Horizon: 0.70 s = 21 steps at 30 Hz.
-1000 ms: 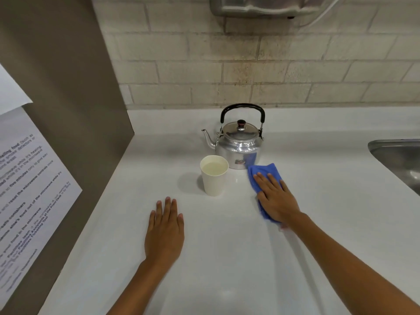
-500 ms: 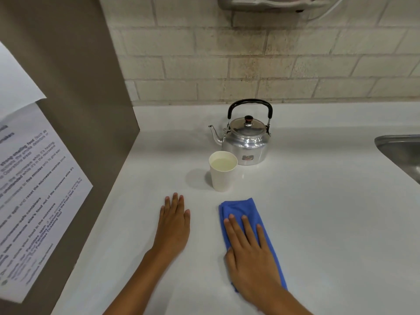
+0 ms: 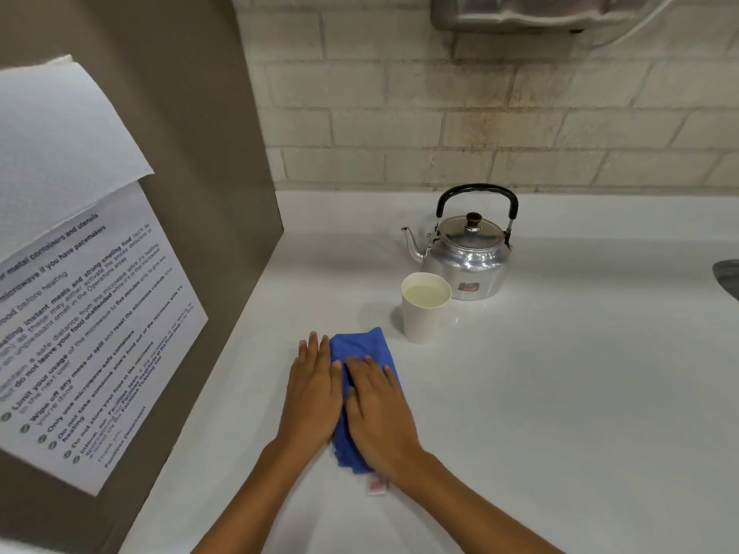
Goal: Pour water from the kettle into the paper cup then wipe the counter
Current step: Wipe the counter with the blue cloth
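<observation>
A silver kettle with a black handle stands upright at the back of the white counter. Just in front of it a white paper cup holds liquid. A folded blue cloth lies flat on the counter, left of and nearer than the cup. My right hand presses flat on the cloth, fingers spread. My left hand lies flat on the counter, touching the cloth's left edge.
A brown panel with a printed notice walls off the left side. A brick wall runs behind, with a metal dispenser mounted high. A sink edge shows at far right.
My right hand has slid the cloth from beside the kettle toward me, then left until it meets my left hand. The left hand, cup and kettle stay put.
</observation>
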{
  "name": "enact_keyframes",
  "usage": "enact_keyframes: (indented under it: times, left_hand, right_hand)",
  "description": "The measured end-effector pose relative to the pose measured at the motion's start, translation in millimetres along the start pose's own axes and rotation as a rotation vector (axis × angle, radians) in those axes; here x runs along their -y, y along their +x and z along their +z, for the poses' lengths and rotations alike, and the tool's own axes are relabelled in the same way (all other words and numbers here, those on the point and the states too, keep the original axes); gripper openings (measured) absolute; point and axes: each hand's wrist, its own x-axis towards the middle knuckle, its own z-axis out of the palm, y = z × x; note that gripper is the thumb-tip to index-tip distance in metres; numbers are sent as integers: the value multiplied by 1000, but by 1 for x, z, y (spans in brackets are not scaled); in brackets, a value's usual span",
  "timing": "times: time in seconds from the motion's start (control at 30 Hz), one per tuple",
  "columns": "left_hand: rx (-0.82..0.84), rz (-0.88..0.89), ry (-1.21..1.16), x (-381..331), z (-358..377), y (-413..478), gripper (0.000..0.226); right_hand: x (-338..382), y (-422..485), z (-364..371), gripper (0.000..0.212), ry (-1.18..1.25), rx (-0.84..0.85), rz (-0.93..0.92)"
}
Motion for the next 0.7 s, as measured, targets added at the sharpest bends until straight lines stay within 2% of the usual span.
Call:
enact_keyframes:
  times: [0.07,0.17,0.27,0.3,0.37,0.43,0.53,0.6,0.7]
  left_hand:
    - [-7,11,10,-13,12,-5,57]
    - [0,32,312,-36,46,-13,72]
    - [22,39,494,-44,58,-15,74]
    - [34,77,516,-41,55,-16,70]
    - [-40,275,543,-26,40,-22,58]
    - [-94,321,548,-6,20,-20,53]
    - [-11,77,500,26,-9,28,52]
    - [-37,-61,509,25,-10,70,53]
    - [-2,-24,503,-14,17,110,52]
  right_hand:
    - [-23,-10,-21,36,150,-187,86]
    - [-74,-18,-55,39,7,-314,218]
    - [-116,-12,-73,43,-240,-259,263]
    - [-125,-8,-74,45,-283,-223,273]
    - [-138,-1,-72,48,-344,-177,283]
    - [-146,7,-69,50,-397,-147,285]
    - [-151,18,-65,50,-418,-122,285]
    - [-151,23,-64,51,-407,-111,285]
    - [-153,28,-62,51,-419,-96,273]
